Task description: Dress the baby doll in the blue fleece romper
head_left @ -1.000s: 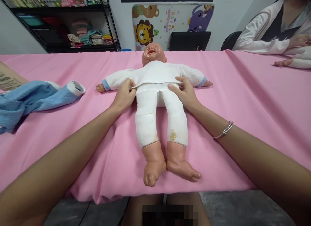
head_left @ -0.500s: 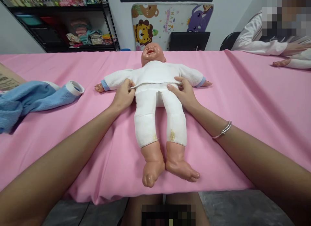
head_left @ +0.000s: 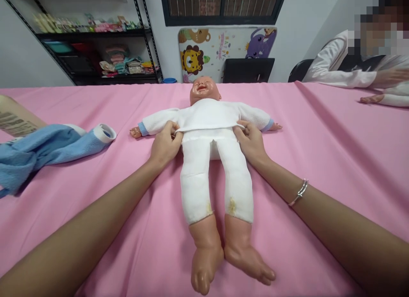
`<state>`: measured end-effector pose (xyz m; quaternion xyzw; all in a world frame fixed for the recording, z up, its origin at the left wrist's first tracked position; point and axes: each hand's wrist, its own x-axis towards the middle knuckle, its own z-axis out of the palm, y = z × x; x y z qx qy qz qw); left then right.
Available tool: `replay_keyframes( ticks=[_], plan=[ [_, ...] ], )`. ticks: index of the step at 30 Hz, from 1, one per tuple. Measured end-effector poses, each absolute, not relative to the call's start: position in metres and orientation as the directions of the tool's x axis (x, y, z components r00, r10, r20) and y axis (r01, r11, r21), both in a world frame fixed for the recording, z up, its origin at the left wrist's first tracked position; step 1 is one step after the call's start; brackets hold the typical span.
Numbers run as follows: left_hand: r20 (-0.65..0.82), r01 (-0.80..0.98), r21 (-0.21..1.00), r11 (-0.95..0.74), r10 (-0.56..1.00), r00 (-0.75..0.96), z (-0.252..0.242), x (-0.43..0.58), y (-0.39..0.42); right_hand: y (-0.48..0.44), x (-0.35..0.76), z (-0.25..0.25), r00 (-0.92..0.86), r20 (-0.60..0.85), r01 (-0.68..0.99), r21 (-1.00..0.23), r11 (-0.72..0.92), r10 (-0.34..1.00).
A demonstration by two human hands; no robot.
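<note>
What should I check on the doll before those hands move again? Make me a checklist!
1. Doll face up on the pink cloth: ok.
2. Left hand pinching the shirt at its bottom edge: ok.
3. Right hand on that edge's other side: ok.
4. Doll's hands out of both cuffs: ok.
5. White legs clean: not ok, yellowish marks near the bottom.
6. Shirt smooth underneath: cannot tell, hidden.

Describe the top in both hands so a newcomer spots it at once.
On the pink cloth, a doll lies face up. The white top covers its chest, hem held by the left hand and right hand. Its blue cuffs set it apart from the white cloth legs below.
</note>
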<state>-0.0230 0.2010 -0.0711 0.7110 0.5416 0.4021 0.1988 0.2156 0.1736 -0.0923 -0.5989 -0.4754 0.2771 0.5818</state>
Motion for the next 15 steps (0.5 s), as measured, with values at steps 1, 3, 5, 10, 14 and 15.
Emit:
replay_keyframes(
  ticks=[1,3,5,10,14,15],
  plan=[
    [0.347,0.613,0.72,-0.327,0.934,0.09,-0.071,-0.023,0.201,0.176,0.218,-0.092,0.403,0.209,0.236,-0.964,0.12,0.891],
    [0.334,0.622,0.714,-0.322,0.937,0.102,-0.072,-0.024,0.201,0.18,0.225,-0.092,0.4,0.203,0.233,-0.966,0.115,0.894],
    [0.331,0.661,0.68,-0.317,0.937,0.109,-0.073,-0.025,0.202,0.184,0.234,-0.092,0.4,0.26,0.283,-0.947,0.151,0.879],
    [0.207,0.793,0.478,-0.377,0.926,0.315,-0.055,-0.04,0.204,0.184,0.251,-0.089,0.314,0.402,0.556,-0.812,0.176,0.86],
    [0.052,0.851,0.358,-0.384,0.918,0.393,-0.015,-0.08,0.193,0.175,0.249,-0.073,0.171,0.299,0.549,-0.82,0.161,0.939],
    [0.089,0.898,0.272,-0.345,0.939,0.333,-0.006,-0.095,0.19,0.171,0.247,-0.066,0.199,0.312,0.535,-0.829,0.164,0.929]
  ],
)
